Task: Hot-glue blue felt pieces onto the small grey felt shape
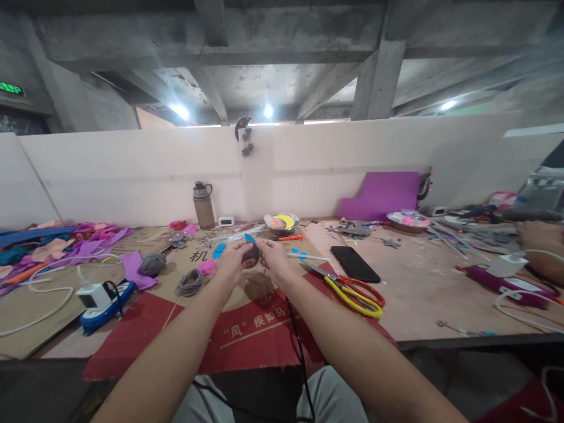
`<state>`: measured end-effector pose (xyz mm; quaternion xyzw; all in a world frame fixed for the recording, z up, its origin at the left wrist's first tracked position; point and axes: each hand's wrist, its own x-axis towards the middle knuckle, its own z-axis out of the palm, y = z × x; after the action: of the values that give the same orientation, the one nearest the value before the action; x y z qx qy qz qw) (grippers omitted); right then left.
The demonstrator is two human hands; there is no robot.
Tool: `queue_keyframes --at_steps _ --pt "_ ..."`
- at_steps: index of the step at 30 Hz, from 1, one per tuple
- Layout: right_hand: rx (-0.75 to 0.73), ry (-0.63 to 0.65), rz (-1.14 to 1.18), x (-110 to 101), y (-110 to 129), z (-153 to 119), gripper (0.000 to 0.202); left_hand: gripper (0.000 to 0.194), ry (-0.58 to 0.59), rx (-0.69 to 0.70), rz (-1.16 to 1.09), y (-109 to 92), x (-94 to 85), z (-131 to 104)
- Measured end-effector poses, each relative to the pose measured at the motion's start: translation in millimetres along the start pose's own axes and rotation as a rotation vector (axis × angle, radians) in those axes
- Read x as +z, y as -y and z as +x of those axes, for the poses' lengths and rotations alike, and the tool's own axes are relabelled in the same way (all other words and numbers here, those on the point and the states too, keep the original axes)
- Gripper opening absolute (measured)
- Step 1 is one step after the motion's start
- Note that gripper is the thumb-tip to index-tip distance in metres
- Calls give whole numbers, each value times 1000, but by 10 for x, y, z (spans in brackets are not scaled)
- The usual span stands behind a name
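Observation:
Both hands meet above the cardboard sheet (247,352). In my left hand (233,261) is a small dark grey piece (251,254), pinched between thumb and fingers. A blue scrap (249,238) sticks up at its top edge. My right hand (274,259) closes on the right side of the same piece, fingertips together. Whether the blue scrap is fixed to the grey piece, I cannot tell. Blue cut-outs (219,251) lie just left of my hands, and another blue cut-out (299,254) lies to the right by a white stick (317,257).
Yellow-and-red-handled scissors (356,296) and a black phone (355,264) lie at the right. Grey yarn bundles (190,282), coloured felt (88,241) and a blue power strip (108,308) sit left. A bottle (203,208) and a bowl (282,223) stand behind. A black cable (297,341) hangs over the front edge.

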<state>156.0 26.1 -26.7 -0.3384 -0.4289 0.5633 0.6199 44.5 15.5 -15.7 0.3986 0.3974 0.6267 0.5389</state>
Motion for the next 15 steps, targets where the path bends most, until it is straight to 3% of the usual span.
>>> queue_keyframes --at_steps 15 --pt "6 33 6 7 68 -64 30 18 -27 36 22 -18 27 -8"
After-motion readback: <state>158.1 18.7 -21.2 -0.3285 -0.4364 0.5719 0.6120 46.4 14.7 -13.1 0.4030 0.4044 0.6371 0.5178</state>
